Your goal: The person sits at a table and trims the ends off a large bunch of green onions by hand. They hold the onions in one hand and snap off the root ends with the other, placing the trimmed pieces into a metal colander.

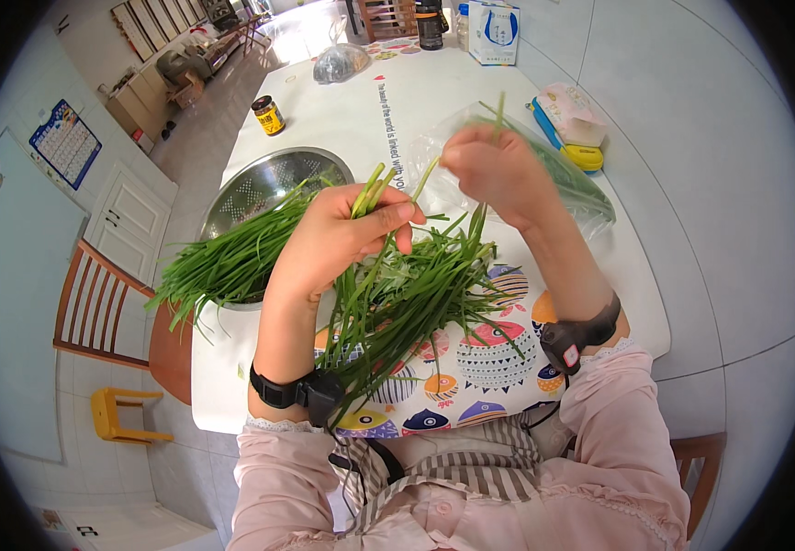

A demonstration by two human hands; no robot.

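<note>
My left hand [349, 231] is closed around a few Chinese chive stalks [372, 189], their pale ends sticking up past the fingers. To its right and higher, my right hand [490, 169] pinches a thin green stem, slightly blurred. Below both hands a loose heap of green chives [418, 303] lies on the fish-patterned part of the table cover, with pale trimmings among it. Beyond my left wrist, a bundle of long chives [246, 255] rests over a metal colander [270, 175]. Behind my right forearm lies a clear plastic bag [576, 182] with more greens in it.
The white table [222, 386] also bears a yellow-labelled jar [268, 116], a tied plastic bag [340, 63], a dark bottle [430, 26], a paper bag [494, 34] and a yellow-and-blue case [580, 155] near the tiled wall. A wooden chair [105, 303] and yellow stool [118, 415] stand left.
</note>
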